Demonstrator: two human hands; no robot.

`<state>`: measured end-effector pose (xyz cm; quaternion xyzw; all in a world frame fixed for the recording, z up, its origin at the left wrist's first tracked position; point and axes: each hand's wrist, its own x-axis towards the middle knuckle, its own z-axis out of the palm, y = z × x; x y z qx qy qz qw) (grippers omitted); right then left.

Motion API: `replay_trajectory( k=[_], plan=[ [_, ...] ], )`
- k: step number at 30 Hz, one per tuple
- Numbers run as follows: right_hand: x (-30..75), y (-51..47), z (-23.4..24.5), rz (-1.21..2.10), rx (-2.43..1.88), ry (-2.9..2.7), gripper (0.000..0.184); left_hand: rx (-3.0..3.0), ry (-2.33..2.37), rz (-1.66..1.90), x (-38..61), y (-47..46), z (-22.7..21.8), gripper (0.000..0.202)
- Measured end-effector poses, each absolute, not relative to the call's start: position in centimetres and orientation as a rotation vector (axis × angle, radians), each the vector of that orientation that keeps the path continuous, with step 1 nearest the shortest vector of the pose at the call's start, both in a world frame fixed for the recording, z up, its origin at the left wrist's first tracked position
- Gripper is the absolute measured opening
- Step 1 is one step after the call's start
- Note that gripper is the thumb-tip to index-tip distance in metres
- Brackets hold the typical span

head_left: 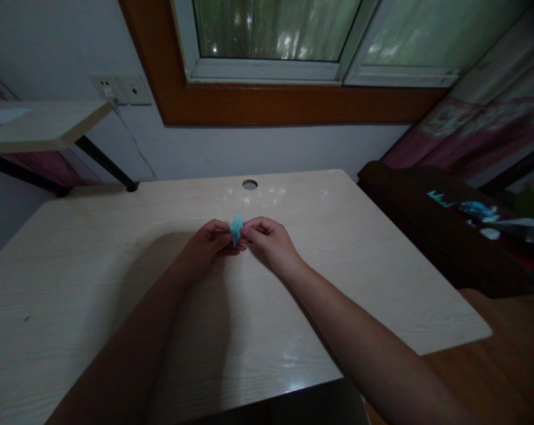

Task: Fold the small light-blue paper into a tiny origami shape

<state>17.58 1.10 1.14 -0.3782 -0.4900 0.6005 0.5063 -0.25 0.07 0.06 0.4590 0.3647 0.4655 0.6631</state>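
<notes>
A small folded piece of light blue paper (236, 228) stands upright between my two hands over the middle of a pale wooden desk (116, 283). My left hand (209, 241) pinches its left side with curled fingers. My right hand (267, 236) pinches its right side, fingers closed on it. Both forearms reach in from the near edge. The lower part of the paper is hidden by my fingertips.
A round cable hole (250, 184) lies in the desk behind my hands. A raised shelf (41, 121) on black legs stands at the far left, with wall sockets (120, 88) and a window (276, 35) behind. Dark furniture (426, 212) borders the desk's right side.
</notes>
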Motion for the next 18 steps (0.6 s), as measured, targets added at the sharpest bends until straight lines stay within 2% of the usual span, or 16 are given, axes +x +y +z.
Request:
replay_trajectory(
  k=[18],
  plan=[
    [17.61,1.08,0.79,1.456,-0.879,-1.204,0.016,0.958,0.865,1.042,-0.35,0.03,0.37,0.027]
  ],
)
